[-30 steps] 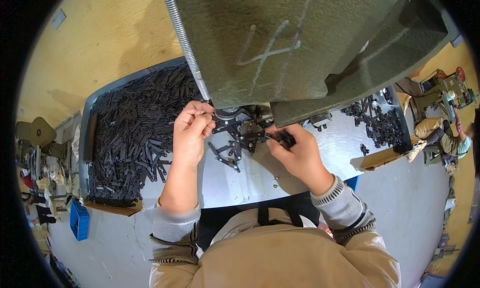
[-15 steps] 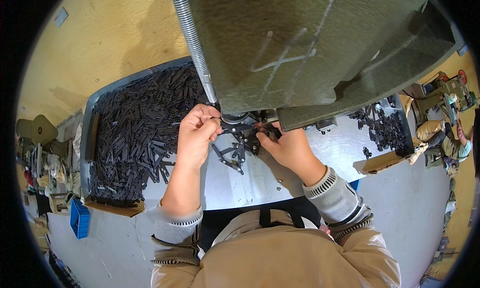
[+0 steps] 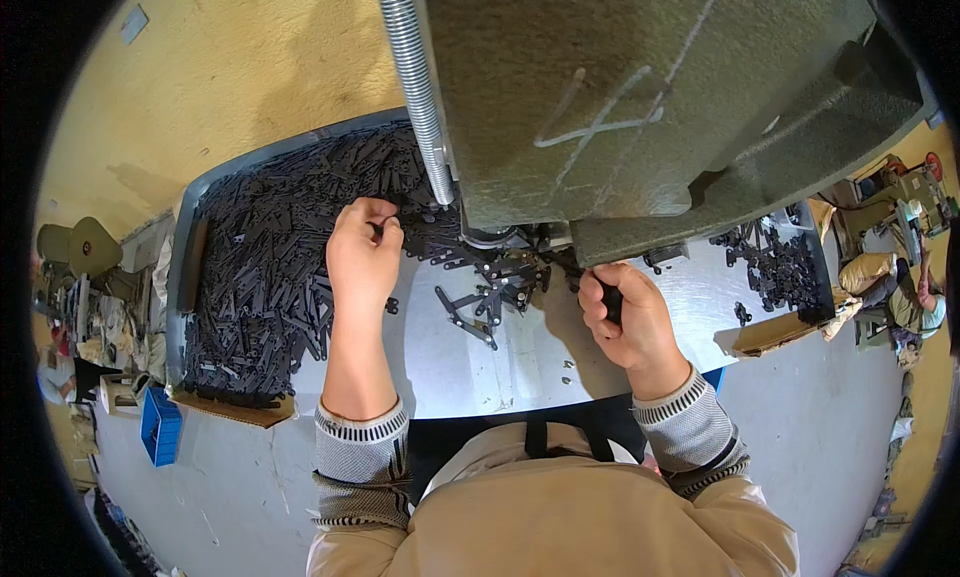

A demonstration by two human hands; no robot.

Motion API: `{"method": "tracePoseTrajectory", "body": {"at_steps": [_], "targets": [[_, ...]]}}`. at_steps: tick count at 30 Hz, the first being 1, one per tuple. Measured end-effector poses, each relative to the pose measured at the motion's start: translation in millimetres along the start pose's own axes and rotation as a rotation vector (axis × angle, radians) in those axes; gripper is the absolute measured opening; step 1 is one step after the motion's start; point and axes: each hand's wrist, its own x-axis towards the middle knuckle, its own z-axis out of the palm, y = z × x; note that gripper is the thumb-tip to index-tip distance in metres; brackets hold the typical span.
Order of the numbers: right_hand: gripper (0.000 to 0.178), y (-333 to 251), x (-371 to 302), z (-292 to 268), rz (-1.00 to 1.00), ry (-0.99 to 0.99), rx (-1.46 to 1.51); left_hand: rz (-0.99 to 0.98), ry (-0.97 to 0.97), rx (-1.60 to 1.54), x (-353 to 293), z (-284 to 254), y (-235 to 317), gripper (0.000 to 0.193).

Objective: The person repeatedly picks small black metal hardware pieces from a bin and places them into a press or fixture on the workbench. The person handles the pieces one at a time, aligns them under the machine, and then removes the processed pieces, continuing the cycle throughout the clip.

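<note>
My left hand (image 3: 363, 252) is at the right edge of a heap of flat black metal strips (image 3: 270, 237), thumb and fingers closed in a pinch. What it pinches is too dark to make out against the heap. My right hand (image 3: 635, 322) is closed around a dark, rounded black piece (image 3: 611, 302), just below the lower edge of the green machine head (image 3: 620, 107). Between my hands lies a small cluster of joined black linkages (image 3: 490, 292), with rivets at their joints, on the metal tabletop (image 3: 480, 377).
A coil spring (image 3: 415, 87) runs along the machine's left side. Several smaller black parts (image 3: 775, 262) lie at the table's right end, by a cardboard edge (image 3: 775, 332). A blue crate (image 3: 160, 427) stands on the floor at left. Another person (image 3: 925, 302) sits far right.
My left hand has moved left, from beneath the machine head to the strip heap. My right hand has drawn right and slightly nearer, now wrapped around the black piece. The view has shifted slightly.
</note>
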Motion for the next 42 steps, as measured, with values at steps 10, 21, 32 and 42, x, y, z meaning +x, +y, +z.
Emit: {"method": "tracePoseTrajectory", "body": {"at_steps": [10,21,32,42], "targets": [[0.007,4.4,-6.4,-0.9,-0.02,-0.023,0.113,0.367,-0.156,0.501,4.9,19.1,2.5,0.039],[0.009,8.3,-11.4,-4.6,-0.076,0.004,0.047,0.297,-0.296,0.354,-11.4,0.8,10.7,0.013],[0.006,4.2,-6.5,-2.6,-0.064,-0.013,-0.105,-0.269,-0.456,-0.672,-16.3,4.6,13.9,0.012],[0.006,8.7,-2.5,-2.2,-0.119,-0.002,-0.154,-0.532,-0.575,-1.049,-18.9,6.9,23.6,0.023]]}}
